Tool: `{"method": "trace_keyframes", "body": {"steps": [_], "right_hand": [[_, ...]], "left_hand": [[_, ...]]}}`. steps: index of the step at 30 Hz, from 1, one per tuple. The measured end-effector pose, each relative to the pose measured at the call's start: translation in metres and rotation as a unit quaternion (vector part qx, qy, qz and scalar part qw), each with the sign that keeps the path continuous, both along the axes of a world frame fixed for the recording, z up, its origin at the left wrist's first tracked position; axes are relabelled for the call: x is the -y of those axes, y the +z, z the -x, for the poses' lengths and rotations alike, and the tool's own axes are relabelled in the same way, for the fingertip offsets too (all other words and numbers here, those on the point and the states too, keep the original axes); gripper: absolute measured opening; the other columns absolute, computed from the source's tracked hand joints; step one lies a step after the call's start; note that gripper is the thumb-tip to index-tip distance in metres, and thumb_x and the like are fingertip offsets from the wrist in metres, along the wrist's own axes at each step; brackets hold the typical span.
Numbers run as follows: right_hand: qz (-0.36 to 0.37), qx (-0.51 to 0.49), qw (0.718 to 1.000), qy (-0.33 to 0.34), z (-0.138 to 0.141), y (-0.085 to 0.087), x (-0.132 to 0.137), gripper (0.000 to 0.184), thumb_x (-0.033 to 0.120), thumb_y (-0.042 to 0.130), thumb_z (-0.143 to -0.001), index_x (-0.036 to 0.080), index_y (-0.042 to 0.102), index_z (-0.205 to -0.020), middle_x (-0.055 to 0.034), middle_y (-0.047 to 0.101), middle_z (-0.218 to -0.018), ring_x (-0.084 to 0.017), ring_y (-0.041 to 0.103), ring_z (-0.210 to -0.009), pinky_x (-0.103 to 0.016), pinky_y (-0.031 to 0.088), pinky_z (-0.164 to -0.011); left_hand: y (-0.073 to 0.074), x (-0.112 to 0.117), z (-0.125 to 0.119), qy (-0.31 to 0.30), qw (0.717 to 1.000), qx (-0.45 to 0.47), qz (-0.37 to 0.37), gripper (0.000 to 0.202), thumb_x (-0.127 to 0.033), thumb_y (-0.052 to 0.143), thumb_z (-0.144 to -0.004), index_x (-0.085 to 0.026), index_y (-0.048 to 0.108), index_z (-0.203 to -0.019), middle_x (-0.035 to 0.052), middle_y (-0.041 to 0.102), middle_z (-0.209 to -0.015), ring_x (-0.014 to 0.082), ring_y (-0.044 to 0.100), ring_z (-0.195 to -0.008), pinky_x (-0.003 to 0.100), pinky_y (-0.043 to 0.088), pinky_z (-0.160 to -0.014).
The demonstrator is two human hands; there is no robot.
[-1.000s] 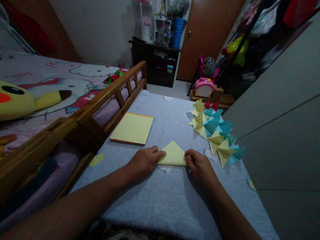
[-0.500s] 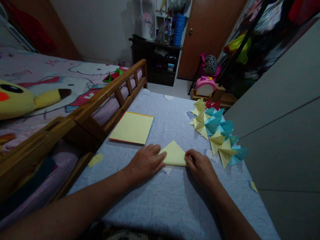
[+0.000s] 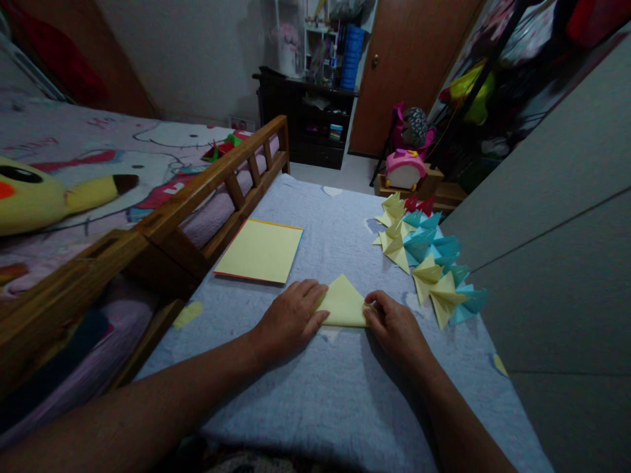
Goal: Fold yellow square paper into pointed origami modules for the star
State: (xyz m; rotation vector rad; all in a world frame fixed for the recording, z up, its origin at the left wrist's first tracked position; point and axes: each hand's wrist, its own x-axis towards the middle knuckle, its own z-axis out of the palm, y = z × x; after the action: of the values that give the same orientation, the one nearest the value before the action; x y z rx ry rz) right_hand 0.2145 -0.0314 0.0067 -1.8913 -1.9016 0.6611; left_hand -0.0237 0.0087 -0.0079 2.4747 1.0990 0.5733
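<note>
A pale yellow sheet of origami paper [image 3: 344,303], folded to a triangle with its peak pointing away from me, lies on the blue cloth. My left hand [image 3: 292,314] covers its left corner, thumb at the near folded edge and fingers over the far side. At the right corner, my right hand [image 3: 394,322] pinches the paper between thumb and bent fingers. Both side corners are hidden under the hands. Left of the far side lies a square stack of coloured paper [image 3: 261,251], yellow on top.
Folded paper shapes stand along the right edge: yellow ones [image 3: 394,243], blue ones [image 3: 446,249] and red ones [image 3: 419,205]. A wooden bed rail [image 3: 211,177] borders the left side. Beyond it lies a yellow plush toy [image 3: 49,197]. A pale cabinet [image 3: 557,263] rises at the right.
The fingers of my left hand have shifted slightly on the paper, the thumb sitting a little further from them. My right hand keeps its pinch in nearly the same place.
</note>
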Motion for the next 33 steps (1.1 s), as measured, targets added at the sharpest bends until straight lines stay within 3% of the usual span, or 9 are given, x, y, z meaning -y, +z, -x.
{"method": "trace_keyframes", "body": {"steps": [4, 10, 19, 26, 30, 33], "right_hand": [[-0.029, -0.018, 0.999, 0.0, -0.002, -0.006, 0.0, 0.032, 0.029, 0.049, -0.087, 0.017, 0.058, -0.116, -0.0061, 0.067, -0.088, -0.021, 0.06, -0.076, -0.032, 0.043, -0.071], [-0.127, 0.011, 0.991, 0.037, -0.004, -0.015, 0.0, 0.042, 0.021, 0.051, -0.08, 0.015, 0.06, -0.12, -0.013, 0.065, -0.109, -0.029, 0.055, -0.102, -0.044, 0.042, -0.093], [-0.102, 0.006, 0.995, 0.021, 0.001, -0.016, -0.001, 0.042, 0.028, 0.054, -0.086, 0.016, 0.058, -0.126, -0.0109, 0.064, -0.105, -0.028, 0.053, -0.098, -0.044, 0.042, -0.091], [-0.091, 0.076, 0.993, 0.02, 0.006, -0.013, 0.002, 0.031, 0.03, 0.062, -0.082, 0.018, 0.065, -0.111, -0.0115, 0.059, -0.104, -0.03, 0.051, -0.098, -0.044, 0.04, -0.089], [-0.095, 0.056, 0.993, 0.047, 0.007, -0.01, 0.005, 0.03, 0.029, 0.062, -0.08, 0.019, 0.062, -0.109, -0.0117, 0.059, -0.107, -0.03, 0.051, -0.101, -0.045, 0.042, -0.089], [-0.108, 0.03, 0.992, 0.057, 0.007, -0.008, 0.007, 0.038, 0.027, 0.06, -0.08, 0.021, 0.058, -0.117, -0.0117, 0.06, -0.11, -0.03, 0.052, -0.103, -0.045, 0.044, -0.09]], "left_hand": [[-0.003, -0.004, 0.0, 0.005, 0.999, 0.021, 0.035, 0.043, -0.026, 0.055, -0.092, -0.011, 0.052, -0.133, 0.0175, 0.061, -0.126, 0.0317, 0.055, -0.118, 0.053, 0.045, -0.103], [-0.004, -0.004, 0.001, -0.004, 0.998, 0.035, 0.056, 0.049, -0.025, 0.058, -0.09, -0.014, 0.049, -0.136, 0.017, 0.06, -0.13, 0.0319, 0.054, -0.12, 0.053, 0.045, -0.104], [-0.002, -0.006, 0.003, -0.019, 0.999, 0.028, 0.035, 0.051, -0.028, 0.055, -0.092, -0.016, 0.044, -0.14, 0.0144, 0.058, -0.134, 0.031, 0.05, -0.122, 0.051, 0.042, -0.106], [-0.004, -0.007, 0.003, -0.037, 0.998, 0.035, 0.035, 0.056, -0.031, 0.058, -0.093, -0.016, 0.041, -0.143, 0.0167, 0.056, -0.136, 0.0325, 0.05, -0.123, 0.053, 0.041, -0.106], [0.0, -0.008, 0.004, -0.058, 0.996, 0.051, 0.039, 0.06, -0.031, 0.062, -0.09, -0.017, 0.04, -0.145, 0.0176, 0.055, -0.138, 0.0335, 0.052, -0.122, 0.054, 0.043, -0.105], [0.001, -0.007, 0.004, -0.069, 0.994, 0.068, 0.042, 0.063, -0.027, 0.064, -0.087, -0.02, 0.04, -0.145, 0.017, 0.055, -0.138, 0.0347, 0.052, -0.123, 0.056, 0.043, -0.105]]}}
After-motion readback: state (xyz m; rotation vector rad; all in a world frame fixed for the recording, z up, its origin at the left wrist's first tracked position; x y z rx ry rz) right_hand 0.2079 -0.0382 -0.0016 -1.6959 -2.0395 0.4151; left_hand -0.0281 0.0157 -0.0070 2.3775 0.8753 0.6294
